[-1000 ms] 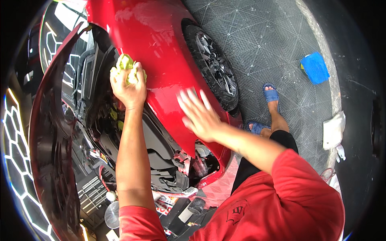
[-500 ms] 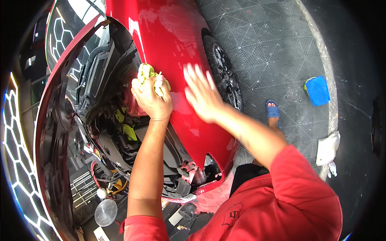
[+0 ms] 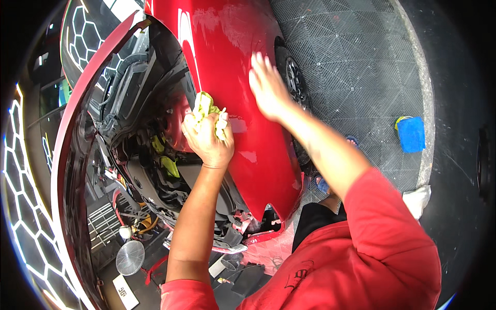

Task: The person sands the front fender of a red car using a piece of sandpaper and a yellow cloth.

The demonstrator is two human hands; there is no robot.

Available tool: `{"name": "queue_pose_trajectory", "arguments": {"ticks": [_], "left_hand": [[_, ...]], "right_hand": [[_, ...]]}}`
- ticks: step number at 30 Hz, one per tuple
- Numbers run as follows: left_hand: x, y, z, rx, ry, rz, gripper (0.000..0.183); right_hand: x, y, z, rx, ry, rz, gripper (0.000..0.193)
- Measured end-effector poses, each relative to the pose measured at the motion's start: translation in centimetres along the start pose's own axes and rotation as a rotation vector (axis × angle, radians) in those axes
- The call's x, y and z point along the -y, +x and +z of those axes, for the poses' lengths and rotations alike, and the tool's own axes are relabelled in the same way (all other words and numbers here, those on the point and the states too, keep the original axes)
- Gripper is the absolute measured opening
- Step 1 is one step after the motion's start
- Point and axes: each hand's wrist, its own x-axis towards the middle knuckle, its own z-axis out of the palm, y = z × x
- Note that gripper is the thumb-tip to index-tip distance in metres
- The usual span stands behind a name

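A glossy red car fender [image 3: 243, 150] stretches away in front of me, with dull, hazy patches on its paint. My left hand [image 3: 209, 137] is closed round a crumpled yellow-green cloth [image 3: 205, 103] at the fender's inner edge, beside the engine bay. Fingers stretched out, my right hand [image 3: 268, 90] lies over the fender's outer side near the wheel arch and holds nothing. Whether its palm touches the paint all over is hidden.
The raised hood [image 3: 77, 113] stands on the left above the engine bay [image 3: 150, 150], where yellow-green cloths [image 3: 168, 167] lie. A front wheel [image 3: 294, 77] sits right of the fender. On the tiled floor [image 3: 356, 67] lie a blue cloth [image 3: 412, 135] and a white bag [image 3: 417, 200].
My right hand has moved forward along the fender. The left hand, with the cloth, sits slightly farther right and lower in view. The whole view has shifted and my feet appear in a different place.
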Motion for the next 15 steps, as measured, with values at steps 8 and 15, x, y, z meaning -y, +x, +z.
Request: {"name": "queue_pose_trajectory", "arguments": {"ticks": [8,15], "left_hand": [[0.4,-1.5,-1.1,0.123,0.017,-0.089,0.019],[0.5,-0.3,-0.1,0.078,-0.034,-0.025,0.029]], "right_hand": [[4.1,-21.9,-0.6,0.547,-0.133,-0.082,0.082],[2.0,6.5,0.0,0.018,0.039,-0.033,0.068]]}}
